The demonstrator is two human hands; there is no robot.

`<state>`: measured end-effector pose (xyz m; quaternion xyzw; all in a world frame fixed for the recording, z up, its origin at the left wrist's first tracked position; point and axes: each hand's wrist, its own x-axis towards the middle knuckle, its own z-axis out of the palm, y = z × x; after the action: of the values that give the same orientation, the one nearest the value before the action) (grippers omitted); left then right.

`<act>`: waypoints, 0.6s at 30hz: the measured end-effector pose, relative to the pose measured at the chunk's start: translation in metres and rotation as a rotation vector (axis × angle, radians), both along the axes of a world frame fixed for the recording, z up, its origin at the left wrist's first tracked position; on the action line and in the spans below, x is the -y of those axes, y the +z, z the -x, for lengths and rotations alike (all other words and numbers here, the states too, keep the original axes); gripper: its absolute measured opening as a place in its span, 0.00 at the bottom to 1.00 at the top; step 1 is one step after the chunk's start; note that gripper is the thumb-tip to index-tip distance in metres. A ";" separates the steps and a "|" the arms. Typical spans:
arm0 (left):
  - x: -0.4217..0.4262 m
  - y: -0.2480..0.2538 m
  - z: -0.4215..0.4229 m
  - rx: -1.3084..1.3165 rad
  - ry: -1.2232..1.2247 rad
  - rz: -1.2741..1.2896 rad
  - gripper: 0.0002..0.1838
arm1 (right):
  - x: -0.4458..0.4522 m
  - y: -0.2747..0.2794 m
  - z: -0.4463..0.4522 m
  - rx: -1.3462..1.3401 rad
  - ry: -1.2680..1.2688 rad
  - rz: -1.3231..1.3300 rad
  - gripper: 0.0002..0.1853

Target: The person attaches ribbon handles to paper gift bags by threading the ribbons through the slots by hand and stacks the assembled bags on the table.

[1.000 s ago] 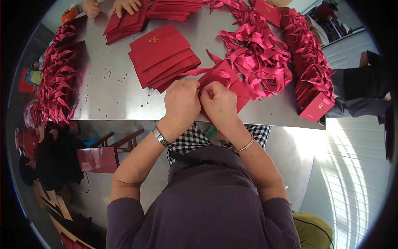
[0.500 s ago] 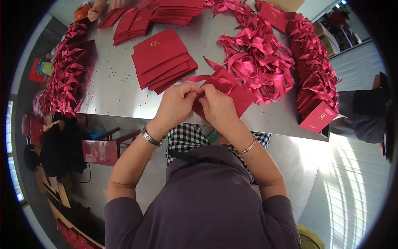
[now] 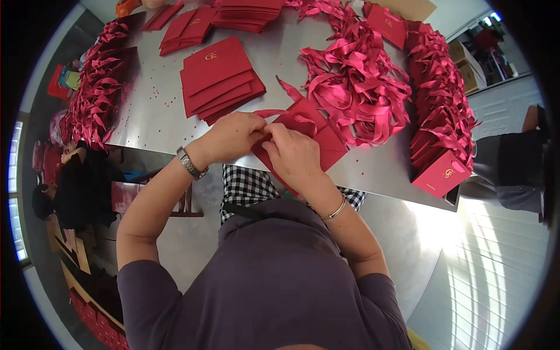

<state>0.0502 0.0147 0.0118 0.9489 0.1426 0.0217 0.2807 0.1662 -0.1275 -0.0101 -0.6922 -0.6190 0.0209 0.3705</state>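
A red paper bag [image 3: 331,144] lies at the table's near edge under my hands, with a pink-red satin ribbon [image 3: 269,113] running across its top. My left hand [image 3: 236,135] is closed in a pinch at the bag's left edge, on the ribbon. Beside it, nearly touching, my right hand [image 3: 294,156] rests over the bag with thumb and fingers pinched together on the ribbon too. The fingertips hide the exact spot they grip. Just beyond lies a stack of flat red bags [image 3: 219,76] with a gold emblem, and to the right a heap of loose ribbons [image 3: 361,87].
Bags with ribbon handles stand in a row on the right [image 3: 443,111] and another on the left [image 3: 99,87]. More flat bag stacks [image 3: 245,14] lie at the far side. Small red dots are scattered over the metal table [image 3: 154,125]. A person [image 3: 513,157] stands at the right.
Both hands stay pinched together at the bag's edge, with small finger shifts. The whole view has shifted slightly. The other person's hand at the far left has mostly gone out of view.
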 end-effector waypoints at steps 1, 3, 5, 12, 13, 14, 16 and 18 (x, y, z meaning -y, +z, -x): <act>0.000 -0.002 0.000 0.000 0.001 0.002 0.07 | 0.000 0.003 0.000 0.058 -0.003 -0.015 0.14; 0.003 0.001 0.002 0.038 0.048 -0.106 0.07 | 0.004 0.017 0.002 0.107 -0.029 0.005 0.14; 0.004 0.002 0.002 -0.005 0.095 -0.114 0.07 | 0.011 0.027 0.003 0.159 -0.053 0.030 0.15; 0.000 -0.024 0.008 0.026 0.226 -0.064 0.08 | 0.046 0.000 -0.001 0.151 -0.077 -0.163 0.30; 0.000 -0.025 0.009 0.027 0.232 -0.055 0.08 | 0.049 -0.007 -0.002 0.073 -0.148 -0.132 0.34; 0.001 -0.024 0.008 0.052 0.220 -0.058 0.07 | 0.050 -0.010 -0.001 0.080 -0.238 -0.038 0.41; 0.001 -0.026 0.011 0.075 0.212 -0.060 0.07 | 0.052 -0.012 -0.006 0.064 -0.221 0.083 0.43; 0.002 -0.028 0.015 0.032 0.251 -0.202 0.06 | 0.053 -0.014 -0.009 0.047 -0.204 0.199 0.45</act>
<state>0.0349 0.0127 -0.0167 0.9465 0.2527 0.0862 0.1813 0.1756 -0.1800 -0.0241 -0.7852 -0.5487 0.0282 0.2855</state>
